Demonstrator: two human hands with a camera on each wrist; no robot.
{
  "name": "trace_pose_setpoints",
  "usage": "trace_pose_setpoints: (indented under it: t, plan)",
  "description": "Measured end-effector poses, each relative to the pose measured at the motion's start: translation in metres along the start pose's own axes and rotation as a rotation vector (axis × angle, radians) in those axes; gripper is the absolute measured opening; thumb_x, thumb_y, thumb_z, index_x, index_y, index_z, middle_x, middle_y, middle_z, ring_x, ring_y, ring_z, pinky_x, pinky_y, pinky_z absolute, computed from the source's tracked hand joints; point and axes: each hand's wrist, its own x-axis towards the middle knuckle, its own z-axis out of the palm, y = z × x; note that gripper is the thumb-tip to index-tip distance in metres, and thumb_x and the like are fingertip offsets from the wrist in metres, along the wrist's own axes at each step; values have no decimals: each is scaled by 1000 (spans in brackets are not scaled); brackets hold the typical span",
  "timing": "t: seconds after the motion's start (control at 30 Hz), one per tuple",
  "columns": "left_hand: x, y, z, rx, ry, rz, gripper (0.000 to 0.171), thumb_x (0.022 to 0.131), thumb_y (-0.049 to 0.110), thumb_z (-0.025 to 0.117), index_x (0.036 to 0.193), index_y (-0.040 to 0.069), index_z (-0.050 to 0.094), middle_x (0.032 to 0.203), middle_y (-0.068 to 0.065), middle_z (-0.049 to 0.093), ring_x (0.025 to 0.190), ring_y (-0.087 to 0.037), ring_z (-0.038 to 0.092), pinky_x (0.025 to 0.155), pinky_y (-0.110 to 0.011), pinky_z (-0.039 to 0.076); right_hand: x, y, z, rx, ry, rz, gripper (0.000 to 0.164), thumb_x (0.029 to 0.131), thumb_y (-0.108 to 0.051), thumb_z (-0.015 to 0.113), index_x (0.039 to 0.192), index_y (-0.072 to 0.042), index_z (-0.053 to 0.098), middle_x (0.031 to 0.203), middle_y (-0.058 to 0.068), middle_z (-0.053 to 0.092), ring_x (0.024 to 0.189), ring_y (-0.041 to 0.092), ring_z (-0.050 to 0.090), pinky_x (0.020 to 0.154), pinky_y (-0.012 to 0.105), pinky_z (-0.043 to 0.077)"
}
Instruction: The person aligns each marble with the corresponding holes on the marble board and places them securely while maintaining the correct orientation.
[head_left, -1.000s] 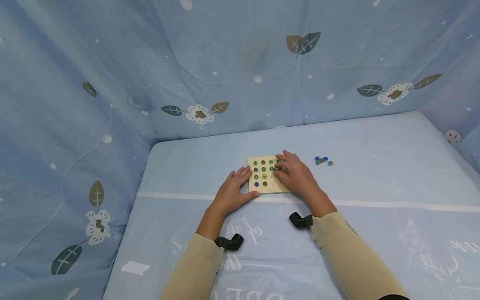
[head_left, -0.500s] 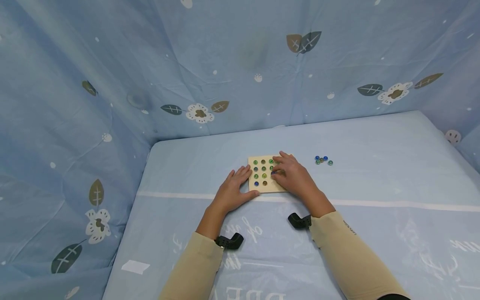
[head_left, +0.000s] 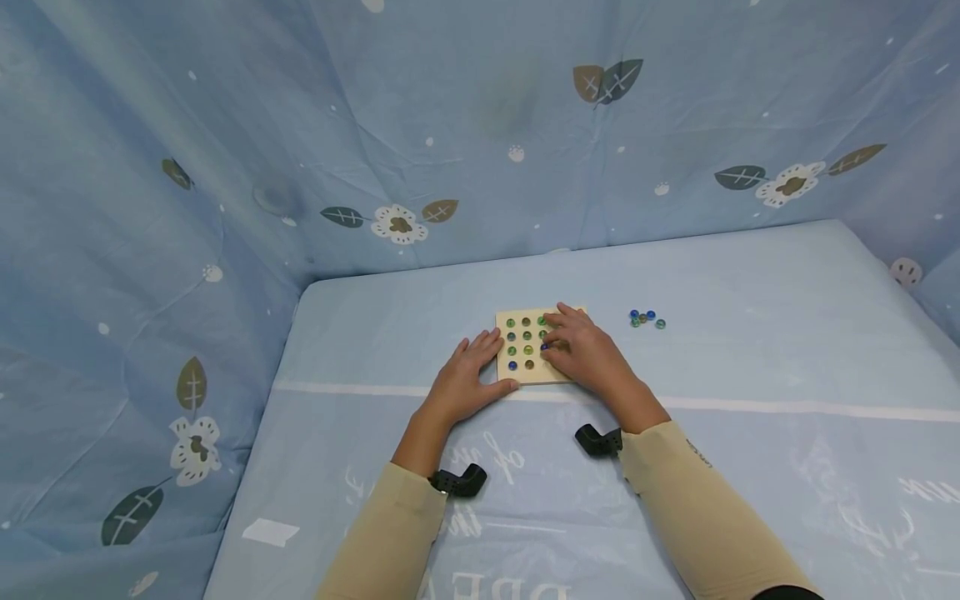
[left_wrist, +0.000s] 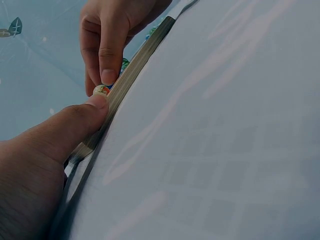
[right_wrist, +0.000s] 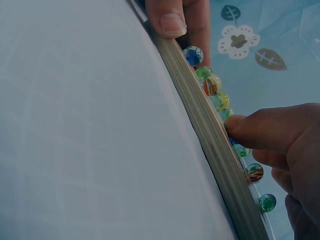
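Note:
A pale wooden board (head_left: 551, 377) lies on the bed-like surface, with glass marbles set in rows on it. My left hand (head_left: 467, 383) rests against its left side, fingers extended, thumb (left_wrist: 95, 107) on the front left corner. Over the right part of the board, my right hand (head_left: 588, 348) pinches a blue marble (head_left: 544, 347) between thumb and fingers, low at the third column. That hand hides the board's right columns. In the right wrist view, a clear marble with a blue core (right_wrist: 193, 55) sits near the left thumb.
Several loose marbles (head_left: 642, 318) lie right of the board. Light blue printed cloth (head_left: 750, 333) covers the surface, and a patterned fabric wall (head_left: 480, 150) rises behind and at the left. A white patch (head_left: 271, 532) shows at lower left.
My right hand has shifted slightly left and toward me, bringing the blue marble down to the third row, and now stays there. The left hand has kept its place.

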Motion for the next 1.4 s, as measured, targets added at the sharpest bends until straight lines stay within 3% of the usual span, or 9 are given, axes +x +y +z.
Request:
trace_pose_setpoints:
  t: [1.4]
  plan:
    - [1, -1, 1, 1, -5, -9, 86, 87, 60, 65, 154, 17, 34, 162, 7, 26, 151, -14, 21, 126, -38, 13, 0, -2, -4, 11, -10, -2, 25, 88, -24, 75, 106, -7, 76, 145, 10, 53, 147, 33, 31, 121, 54, 24]
